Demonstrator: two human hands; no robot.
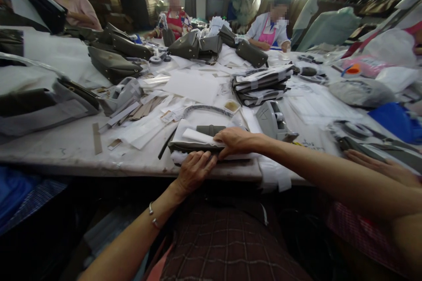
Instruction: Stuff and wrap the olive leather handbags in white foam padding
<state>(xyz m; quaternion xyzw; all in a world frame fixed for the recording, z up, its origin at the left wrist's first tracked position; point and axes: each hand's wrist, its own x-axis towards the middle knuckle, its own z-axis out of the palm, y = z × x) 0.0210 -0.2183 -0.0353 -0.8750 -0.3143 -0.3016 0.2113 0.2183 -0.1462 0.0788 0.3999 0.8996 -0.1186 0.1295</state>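
Note:
A dark olive handbag [184, 145] lies at the front edge of the table, partly covered with white wrapping. A white strip [199, 136] rests on top of it, beside a strap piece wrapped in the same olive colour. My left hand [197, 167] has its fingers bent over the bag's near edge. From the right, my right hand [235, 140] reaches across, fingers and thumb closed on the bag's upper edge by the strip's end. Behind the bag curves its wrapped handle [207, 109]. My fingers hide part of the bag's near side.
A tape dispenser [271, 118] stands right of the bag, another [127, 92] to the left. Stacked flat bags [260, 84] lie behind. Cardboard strips [145, 109] and white sheets [193, 85] are scattered around. At right, a co-worker's hand [382, 167] rests near another bag. Several people work across the table.

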